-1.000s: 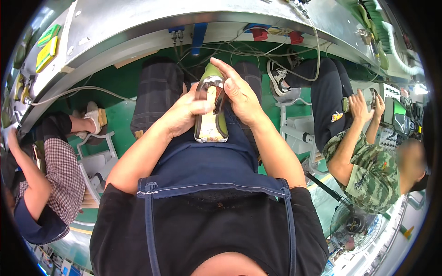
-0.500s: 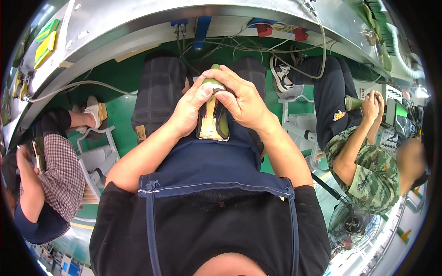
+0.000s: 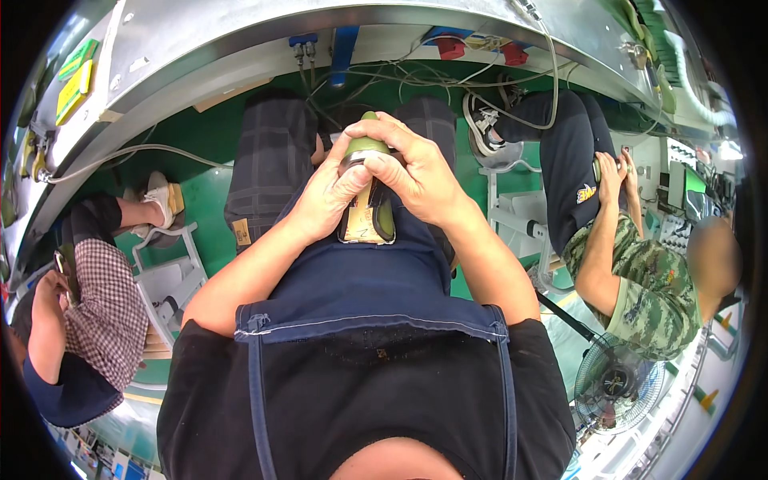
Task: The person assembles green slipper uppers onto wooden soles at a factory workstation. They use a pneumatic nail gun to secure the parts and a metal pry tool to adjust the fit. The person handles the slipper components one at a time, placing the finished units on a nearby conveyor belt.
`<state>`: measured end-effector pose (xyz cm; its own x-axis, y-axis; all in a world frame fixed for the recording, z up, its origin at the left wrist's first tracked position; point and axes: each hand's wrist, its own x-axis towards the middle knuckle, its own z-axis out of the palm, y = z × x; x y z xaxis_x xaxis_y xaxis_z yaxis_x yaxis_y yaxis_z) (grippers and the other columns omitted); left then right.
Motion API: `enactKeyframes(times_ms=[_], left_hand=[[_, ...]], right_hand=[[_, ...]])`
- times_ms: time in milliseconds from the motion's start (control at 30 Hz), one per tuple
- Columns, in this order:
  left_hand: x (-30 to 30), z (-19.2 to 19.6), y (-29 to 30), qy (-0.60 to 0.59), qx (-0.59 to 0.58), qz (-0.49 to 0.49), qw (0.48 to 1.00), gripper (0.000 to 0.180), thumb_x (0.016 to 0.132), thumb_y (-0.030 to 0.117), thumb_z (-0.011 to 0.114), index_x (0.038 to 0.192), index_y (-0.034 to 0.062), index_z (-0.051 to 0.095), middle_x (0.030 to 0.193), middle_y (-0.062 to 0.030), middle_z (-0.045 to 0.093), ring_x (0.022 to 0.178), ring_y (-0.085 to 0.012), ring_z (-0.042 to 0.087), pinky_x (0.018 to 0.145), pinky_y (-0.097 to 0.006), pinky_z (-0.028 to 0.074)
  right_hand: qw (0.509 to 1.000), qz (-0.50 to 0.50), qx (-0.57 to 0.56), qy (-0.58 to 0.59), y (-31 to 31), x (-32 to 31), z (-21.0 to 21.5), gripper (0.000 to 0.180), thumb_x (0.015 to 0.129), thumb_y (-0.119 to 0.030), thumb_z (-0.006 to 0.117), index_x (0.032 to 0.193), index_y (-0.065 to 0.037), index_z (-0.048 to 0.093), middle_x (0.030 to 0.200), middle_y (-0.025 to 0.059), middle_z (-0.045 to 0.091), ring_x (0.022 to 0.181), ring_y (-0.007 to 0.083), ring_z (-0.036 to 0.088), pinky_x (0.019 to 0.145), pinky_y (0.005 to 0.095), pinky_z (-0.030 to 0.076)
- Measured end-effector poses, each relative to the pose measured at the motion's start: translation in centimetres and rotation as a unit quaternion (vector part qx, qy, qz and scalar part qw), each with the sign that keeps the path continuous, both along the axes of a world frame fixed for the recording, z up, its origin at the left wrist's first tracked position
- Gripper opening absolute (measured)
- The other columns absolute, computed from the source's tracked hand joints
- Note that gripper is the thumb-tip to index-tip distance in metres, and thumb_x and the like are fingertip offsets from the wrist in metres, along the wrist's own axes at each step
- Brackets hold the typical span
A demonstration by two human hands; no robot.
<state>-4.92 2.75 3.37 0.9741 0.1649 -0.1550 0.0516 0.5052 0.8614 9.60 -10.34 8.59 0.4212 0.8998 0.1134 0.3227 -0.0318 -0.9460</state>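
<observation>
I hold an olive-green shoe [image 3: 374, 206] with a tan insole over my lap, above a dark blue apron [image 3: 360, 280]. My left hand [image 3: 328, 196] wraps the shoe's left side, thumb near its opening. My right hand [image 3: 412, 172] covers the toe end from above, with its fingers curled over the front. Both hands grip the shoe, and its toe is partly hidden under my right fingers.
A grey metal workbench [image 3: 240, 48] with cables arches across the top. A seated person in a checked shirt [image 3: 88, 320] is at my left. Another in a camouflage shirt [image 3: 640, 280] sits at my right, handling something. A white stool [image 3: 168, 272] and a floor fan [image 3: 616, 384] stand nearby.
My hands closed tighter over the shoe: the right hand slid over its toe end, and the shoe shifted slightly toward the bench.
</observation>
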Motion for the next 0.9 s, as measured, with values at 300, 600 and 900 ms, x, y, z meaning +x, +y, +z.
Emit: enactKeyframes(times_ms=[300, 600, 900], left_hand=[[-1.4, 0.0, 0.7, 0.045, 0.101, -0.089, 0.990, 0.122, 0.080, 0.018, 0.090, 0.169, 0.0117, 0.007, 0.146, -0.0166, 0.053, 0.135, -0.0211, 0.054, 0.115, -0.040, 0.044], [-2.4, 2.3, -0.1, 0.075, 0.003, -0.034, 0.997, 0.112, 0.071, 0.011, 0.096, 0.161, 0.0089, 0.030, 0.134, -0.0061, 0.057, 0.119, -0.0174, 0.059, 0.104, -0.038, 0.051], [-1.2, 5.6, 4.6, -0.276, 0.471, 0.133, 0.827, 0.119, 0.072, 0.003, 0.094, 0.164, 0.0039, 0.018, 0.155, -0.0274, 0.044, 0.130, -0.0337, 0.060, 0.107, -0.047, 0.054]], right_hand=[[0.995, 0.006, 0.004, -0.095, -0.5, -1.4, 0.7, 0.039, 0.095, -0.017, 0.073, 0.133, -0.012, 0.064, 0.120, 0.0184, 0.061, 0.099, 0.0441, 0.065, 0.086, 0.0473, 0.056], [0.998, 0.030, -0.012, -0.058, -2.1, -2.7, 2.1, 0.130, 0.061, -0.042, 0.101, 0.166, -0.007, 0.032, 0.170, 0.0216, 0.033, 0.152, 0.0399, 0.042, 0.119, 0.0465, 0.043], [0.989, 0.040, 0.072, -0.126, -2.4, -4.9, 5.5, 0.145, 0.053, -0.055, 0.101, 0.167, -0.006, 0.027, 0.171, 0.0168, 0.031, 0.152, 0.0354, 0.043, 0.117, 0.0505, 0.046]])
